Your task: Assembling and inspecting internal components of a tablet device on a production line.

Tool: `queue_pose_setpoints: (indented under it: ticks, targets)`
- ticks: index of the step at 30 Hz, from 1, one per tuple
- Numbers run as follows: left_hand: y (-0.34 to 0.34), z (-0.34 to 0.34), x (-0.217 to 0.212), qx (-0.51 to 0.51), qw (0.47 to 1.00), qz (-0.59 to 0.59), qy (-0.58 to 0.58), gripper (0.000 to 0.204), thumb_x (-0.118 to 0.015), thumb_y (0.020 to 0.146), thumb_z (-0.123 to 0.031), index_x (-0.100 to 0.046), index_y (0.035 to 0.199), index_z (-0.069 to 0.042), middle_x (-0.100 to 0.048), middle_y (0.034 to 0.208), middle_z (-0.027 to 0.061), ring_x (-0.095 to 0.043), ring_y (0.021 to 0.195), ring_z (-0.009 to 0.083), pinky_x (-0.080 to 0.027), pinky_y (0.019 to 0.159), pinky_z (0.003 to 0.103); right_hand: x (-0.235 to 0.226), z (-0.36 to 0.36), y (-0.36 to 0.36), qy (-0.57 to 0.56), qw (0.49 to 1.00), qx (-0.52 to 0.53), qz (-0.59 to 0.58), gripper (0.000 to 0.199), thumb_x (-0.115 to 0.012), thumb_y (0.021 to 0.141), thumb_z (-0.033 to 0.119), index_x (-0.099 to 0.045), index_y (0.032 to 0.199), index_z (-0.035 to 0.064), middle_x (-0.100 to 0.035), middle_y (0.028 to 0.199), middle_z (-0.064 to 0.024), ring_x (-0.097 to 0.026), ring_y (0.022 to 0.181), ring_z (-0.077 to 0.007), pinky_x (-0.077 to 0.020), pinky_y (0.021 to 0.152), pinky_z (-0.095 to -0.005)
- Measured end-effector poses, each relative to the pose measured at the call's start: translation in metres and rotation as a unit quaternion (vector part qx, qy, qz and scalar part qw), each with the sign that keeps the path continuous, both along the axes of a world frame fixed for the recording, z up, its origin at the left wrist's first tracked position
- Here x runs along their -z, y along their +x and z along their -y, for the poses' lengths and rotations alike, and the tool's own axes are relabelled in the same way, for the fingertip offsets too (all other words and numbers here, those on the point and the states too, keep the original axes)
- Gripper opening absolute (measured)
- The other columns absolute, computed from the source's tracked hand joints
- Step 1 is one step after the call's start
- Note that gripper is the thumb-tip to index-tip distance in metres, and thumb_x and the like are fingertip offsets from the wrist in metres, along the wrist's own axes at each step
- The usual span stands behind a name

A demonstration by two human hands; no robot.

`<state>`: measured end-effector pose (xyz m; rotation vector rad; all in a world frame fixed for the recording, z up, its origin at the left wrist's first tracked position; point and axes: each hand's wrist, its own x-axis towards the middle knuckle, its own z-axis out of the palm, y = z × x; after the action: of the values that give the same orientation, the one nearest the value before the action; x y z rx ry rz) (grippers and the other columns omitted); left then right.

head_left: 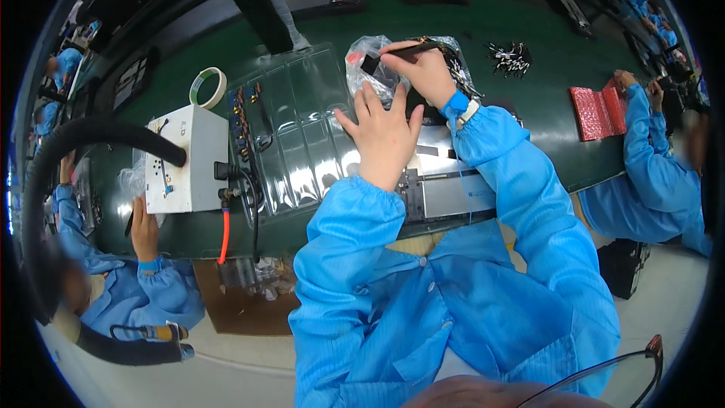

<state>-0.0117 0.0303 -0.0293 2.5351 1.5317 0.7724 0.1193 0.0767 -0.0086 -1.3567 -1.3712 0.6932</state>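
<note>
Your green workbench (544, 106) stretches left to right, with a clear ribbed tray (294, 136) just left of your hands. Your left hand (385, 136) lies flat, fingers spread, on the tray's right edge. Beyond it, your right hand (424, 69) pinches a thin black tool (408, 51) over a crinkled clear plastic bag (370, 60).

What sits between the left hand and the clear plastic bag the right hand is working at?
Nothing visible. The left hand lies flat on the work surface with its fingers reaching the near edge of the clear plastic bag. The right hand holds a thin dark tool over the bag.
</note>
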Motion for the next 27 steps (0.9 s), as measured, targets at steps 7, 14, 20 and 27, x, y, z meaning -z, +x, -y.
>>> queue_pose_setpoints:
  ticks: [7, 14, 20, 27]
  targets:
    - [-0.024, 0.026, -0.063, 0.114, 0.757, 0.624, -0.160, 0.047, -0.036, 0.089, -0.026, -0.037, 0.130, -0.002, -0.035, 0.137, 0.0142, -0.030, 0.128, 0.0250, -0.021, 0.104, 0.044, -0.084, 0.082, -0.020, 0.180, 0.981, -0.067, 0.012, 0.022, -0.068, 0.075, 0.005, -0.064, 0.096, 0.0010, -0.064, 0.088, -0.0077, -0.060, 0.081, -0.0155, -0.0481, 0.071, -0.0267]
    - [-0.032, 0.096, -0.124, 0.248, 0.282, 0.823, -0.427, 0.057, -0.019, 0.090, -0.038, -0.026, 0.137, -0.008, -0.029, 0.142, 0.0107, -0.024, 0.132, 0.0234, -0.016, 0.107, 0.037, -0.105, 0.175, -0.021, 0.362, 0.836, -0.241, 0.335, 0.034, -0.067, 0.068, 0.004, -0.060, 0.100, -0.0035, -0.059, 0.099, -0.0180, -0.062, 0.084, -0.0314, -0.0517, 0.071, -0.0363]
    - [-0.037, 0.116, -0.126, 0.273, 0.273, 0.823, -0.416, 0.056, -0.018, 0.090, -0.039, -0.024, 0.138, -0.010, -0.030, 0.142, 0.0105, -0.025, 0.132, 0.0236, -0.015, 0.108, 0.037, -0.107, 0.195, -0.025, 0.393, 0.822, -0.253, 0.325, 0.035, -0.066, 0.068, 0.005, -0.059, 0.102, -0.0051, -0.058, 0.099, -0.0175, -0.062, 0.084, -0.0308, -0.0529, 0.068, -0.0350]
    - [-0.065, 0.132, -0.114, 0.325, 0.126, 0.856, -0.383, 0.052, -0.025, 0.090, -0.032, -0.028, 0.137, -0.010, -0.032, 0.141, 0.0106, -0.029, 0.131, 0.0245, -0.022, 0.107, 0.041, -0.105, 0.195, -0.052, 0.406, 0.830, -0.297, 0.241, 0.031, -0.063, 0.066, 0.005, -0.062, 0.096, -0.0037, -0.061, 0.094, -0.0162, -0.063, 0.079, -0.0293, -0.0525, 0.064, -0.0329]
